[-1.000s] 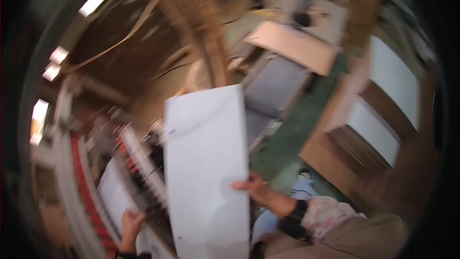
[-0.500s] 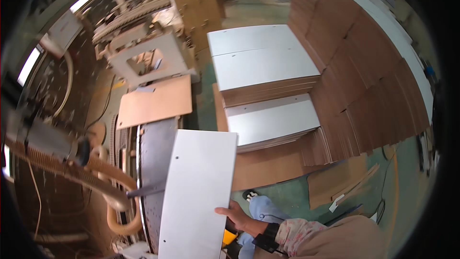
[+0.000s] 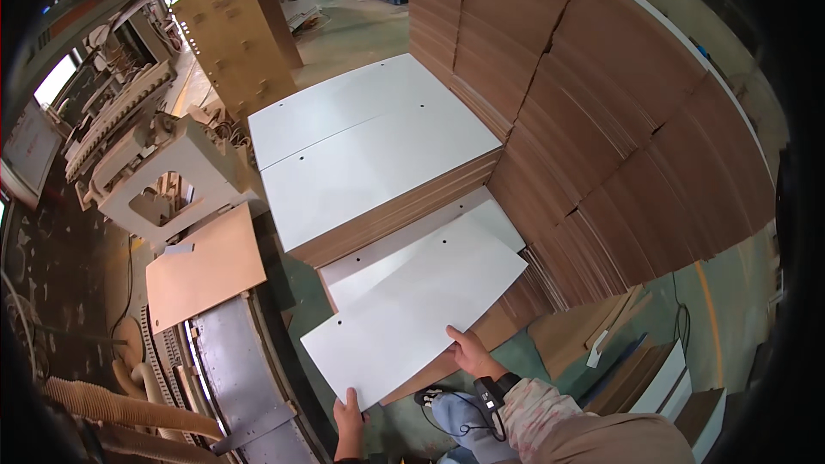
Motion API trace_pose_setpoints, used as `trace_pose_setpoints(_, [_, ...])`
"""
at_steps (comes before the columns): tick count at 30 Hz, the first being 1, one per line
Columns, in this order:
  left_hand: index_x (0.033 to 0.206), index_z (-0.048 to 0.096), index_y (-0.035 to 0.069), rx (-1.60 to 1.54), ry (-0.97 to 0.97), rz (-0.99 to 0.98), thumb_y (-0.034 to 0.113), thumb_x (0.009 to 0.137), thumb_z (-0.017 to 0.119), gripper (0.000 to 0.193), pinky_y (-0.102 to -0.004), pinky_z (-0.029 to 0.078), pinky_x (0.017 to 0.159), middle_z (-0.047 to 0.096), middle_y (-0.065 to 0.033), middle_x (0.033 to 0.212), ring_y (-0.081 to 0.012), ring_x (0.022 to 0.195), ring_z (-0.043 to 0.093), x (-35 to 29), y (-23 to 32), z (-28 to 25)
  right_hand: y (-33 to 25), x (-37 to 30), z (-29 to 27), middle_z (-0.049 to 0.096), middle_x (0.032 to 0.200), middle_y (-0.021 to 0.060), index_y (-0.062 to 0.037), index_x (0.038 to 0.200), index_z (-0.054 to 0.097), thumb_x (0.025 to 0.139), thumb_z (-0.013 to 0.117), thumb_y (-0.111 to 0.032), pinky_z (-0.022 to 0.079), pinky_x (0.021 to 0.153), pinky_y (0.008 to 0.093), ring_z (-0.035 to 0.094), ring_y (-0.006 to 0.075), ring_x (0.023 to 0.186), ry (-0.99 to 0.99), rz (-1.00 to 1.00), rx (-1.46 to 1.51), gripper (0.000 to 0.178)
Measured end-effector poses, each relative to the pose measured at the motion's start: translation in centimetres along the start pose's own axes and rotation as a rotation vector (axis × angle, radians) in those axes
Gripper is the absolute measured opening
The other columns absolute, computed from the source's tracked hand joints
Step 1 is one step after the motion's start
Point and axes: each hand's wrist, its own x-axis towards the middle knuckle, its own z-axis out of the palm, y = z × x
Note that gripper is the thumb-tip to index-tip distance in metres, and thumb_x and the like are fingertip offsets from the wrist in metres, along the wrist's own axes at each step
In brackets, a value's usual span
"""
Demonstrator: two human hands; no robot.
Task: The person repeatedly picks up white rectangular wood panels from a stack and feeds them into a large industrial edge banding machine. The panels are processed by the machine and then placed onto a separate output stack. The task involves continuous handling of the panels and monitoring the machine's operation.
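- Far left, low down, a ribbed tan hose [image 3: 129, 404] lies beside a grey machine bed [image 3: 241, 365], with a tan board [image 3: 206, 271] lying across the bed's far end.
- Now the left hand [image 3: 349, 418]: it's gripping the near left corner of the white panel [image 3: 417, 314], thumb laid on top; the fingers beneath are mostly hidden.
- And here's the panel itself, centre stage, carried at a slant in front of the low white stack [image 3: 378, 251] and overlapping it in view; whether the two touch, I can't tell.
- It shows no sag between the grips, so it looks stiff, probably moderate in weight, easy enough for two hands.
- That smooth white face could be slippery; corners and edges look the likeliest to chip. Best hold: a spread grip on the edges, thumbs above, fingers below, clear of the small dark holes.
- Behind it, the taller white pile [image 3: 378, 150], brown edges facing out.
- Across to the right hand [image 3: 471, 354], well apart from the left, clamped on the panel's near long edge, thumb over the face.
- Furthest right, a high bank of brown-edged boards [image 3: 601, 129] towers over everything.
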Motion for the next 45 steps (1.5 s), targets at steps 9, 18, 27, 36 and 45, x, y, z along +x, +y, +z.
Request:
trace_pose_setpoints(9, [0.114, 0.039, 0.004, -0.625, -0.003, -0.171, 0.016, 0.091, 0.042, 0.025, -0.0297, 0.049, 0.065, 0.05, -0.0106, 0.102, -0.0227, 0.092, 0.056, 8.2, 2.8, 7.7, -5.9, 9.2, -2.5, 0.059, 0.093, 0.0185, 0.0023, 0.109, 0.049, 0.086, 0.043, -0.056, 0.055, 0.061, 0.0378, 0.065, 0.0292, 0.077, 0.183, 0.292, -0.555, 0.063])
trace_pose_setpoints(18, [0.126, 0.039, 0.01, -0.199, -0.063, -0.148, 0.021, 0.085, 0.052, 0.044, -0.0368, 0.043, 0.076, 0.051, -0.008, 0.112, -0.0227, 0.102, 0.048, 9.0, 6.9, 6.1, -5.8, 12.0, -4.7, 0.059, 0.09, 0.0145, -0.0087, 0.102, 0.044, 0.079, 0.035, -0.071, 0.052, 0.057, 0.033, 0.063, 0.0215, 0.071, 0.021, 0.086, -0.85, 0.067])
trace_pose_setpoints(27, [0.107, 0.047, 0.004, 0.124, 0.357, 0.455, 0.024, 0.081, 0.054, 0.033, -0.0388, 0.044, 0.07, 0.057, -0.0137, 0.085, -0.0248, 0.086, 0.053, 0.7, -11.7, 7.5, -2.3, 6.1, 3.8, 0.039, 0.128, 0.0274, 0.0045, 0.134, 0.023, 0.088, 0.042, -0.052, 0.039, 0.095, 0.0439, 0.044, 0.0391, 0.115, -0.109, 0.751, -1.027, 0.075])
trace_pose_setpoints(36, [0.099, 0.055, 0.005, -1.338, 0.884, -0.247, 0.03, 0.087, 0.054, 0.027, -0.0323, 0.051, 0.057, 0.061, -0.0112, 0.081, -0.0221, 0.072, 0.063, -37.5, -27.3, 4.7, 22.7, -15.3, 18.4, 0.058, 0.098, 0.017, -0.0005, 0.113, 0.042, 0.09, 0.043, -0.039, 0.054, 0.06, 0.0386, 0.063, 0.0309, 0.08, -1.123, 0.911, -1.319, 0.045])
trace_pose_setpoints(45, [0.123, 0.042, -0.004, -0.709, 2.632, -0.063, 0.014, 0.089, 0.049, 0.039, -0.0309, 0.034, 0.097, 0.049, -0.0142, 0.12, -0.0207, 0.113, 0.045, -66.3, -24.9, 1.2, 29.5, -57.3, 18.5, 0.058, 0.109, 0.0137, -0.0023, 0.118, 0.046, 0.094, 0.044, -0.026, 0.049, 0.078, 0.0317, 0.058, 0.0205, 0.098, -1.948, 1.216, -1.138, 0.034])
